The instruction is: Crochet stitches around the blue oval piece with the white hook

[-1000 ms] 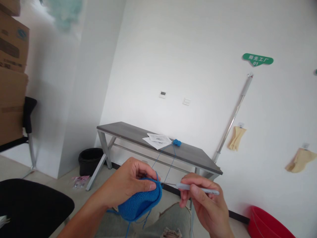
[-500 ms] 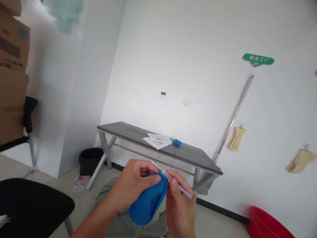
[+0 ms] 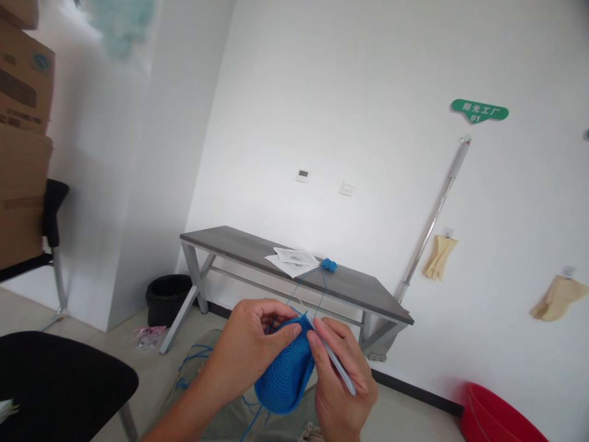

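Note:
My left hand (image 3: 246,350) is closed on the rim of a blue crocheted piece (image 3: 285,374), thumb pressed on its upper edge. My right hand (image 3: 343,380) pinches a pale crochet hook (image 3: 334,359), whose tip pokes up through the rim of the piece beside my left thumb. Both hands are held close together above my lap. A blue yarn strand (image 3: 306,288) runs from the piece up to a small blue yarn bundle (image 3: 328,264) on the grey table (image 3: 230,240).
White papers (image 3: 292,259) lie on the table beside the yarn bundle. A black bin (image 3: 168,299) stands under its left end, a black chair seat (image 3: 59,380) at lower left, a red basin (image 3: 494,420) at lower right. Cardboard boxes (image 3: 23,123) stack at left. A pole (image 3: 435,215) leans on the wall.
My right hand swung in from the right until it meets my left hand, and the hook turned from level to upright in the rim. The blue piece shifted slightly right.

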{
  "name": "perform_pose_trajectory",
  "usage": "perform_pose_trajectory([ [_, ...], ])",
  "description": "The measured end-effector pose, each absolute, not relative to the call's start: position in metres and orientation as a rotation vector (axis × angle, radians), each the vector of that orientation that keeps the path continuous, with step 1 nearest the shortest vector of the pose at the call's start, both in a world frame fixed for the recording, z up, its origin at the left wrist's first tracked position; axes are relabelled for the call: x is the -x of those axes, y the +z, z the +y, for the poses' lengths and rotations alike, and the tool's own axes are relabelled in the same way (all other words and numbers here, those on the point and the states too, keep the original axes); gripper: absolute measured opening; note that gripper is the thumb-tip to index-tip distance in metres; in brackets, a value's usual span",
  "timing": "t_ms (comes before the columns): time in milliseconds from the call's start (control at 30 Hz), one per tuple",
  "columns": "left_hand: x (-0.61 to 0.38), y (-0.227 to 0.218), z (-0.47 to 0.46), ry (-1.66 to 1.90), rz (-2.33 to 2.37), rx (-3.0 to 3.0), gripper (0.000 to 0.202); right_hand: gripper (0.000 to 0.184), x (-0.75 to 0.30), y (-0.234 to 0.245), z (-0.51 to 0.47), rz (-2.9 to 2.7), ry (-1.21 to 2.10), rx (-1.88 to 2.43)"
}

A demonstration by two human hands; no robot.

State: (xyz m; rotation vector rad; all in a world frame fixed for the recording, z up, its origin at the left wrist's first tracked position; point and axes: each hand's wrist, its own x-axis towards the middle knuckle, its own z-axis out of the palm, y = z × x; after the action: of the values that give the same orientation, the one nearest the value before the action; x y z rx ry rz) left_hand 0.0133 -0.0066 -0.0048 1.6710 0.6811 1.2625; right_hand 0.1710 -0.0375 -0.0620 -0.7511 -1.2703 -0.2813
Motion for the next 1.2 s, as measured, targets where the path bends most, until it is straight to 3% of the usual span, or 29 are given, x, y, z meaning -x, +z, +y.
perform_pose_trajectory([
  [267,-0.015,-0.008,-0.012,1.427,0.803,-1.84,0.018,0.022,-0.168,-0.066,-0.037,-1.171,-0.221,0.779],
  [500,-0.017,-0.008,-0.009,1.359,0.611,-1.579,0.017,0.022,-0.169,-0.073,-0.035,-1.076,-0.021,0.798],
  [767,-0.016,-0.011,-0.015,1.151,0.571,-1.216,0.042,0.025,-0.168,-0.077,-0.032,-1.026,0.167,0.76],
  [1200,-0.021,-0.017,-0.013,1.236,0.556,-1.188,0.047,0.031,-0.172,-0.082,-0.023,-0.982,0.271,0.76],
])
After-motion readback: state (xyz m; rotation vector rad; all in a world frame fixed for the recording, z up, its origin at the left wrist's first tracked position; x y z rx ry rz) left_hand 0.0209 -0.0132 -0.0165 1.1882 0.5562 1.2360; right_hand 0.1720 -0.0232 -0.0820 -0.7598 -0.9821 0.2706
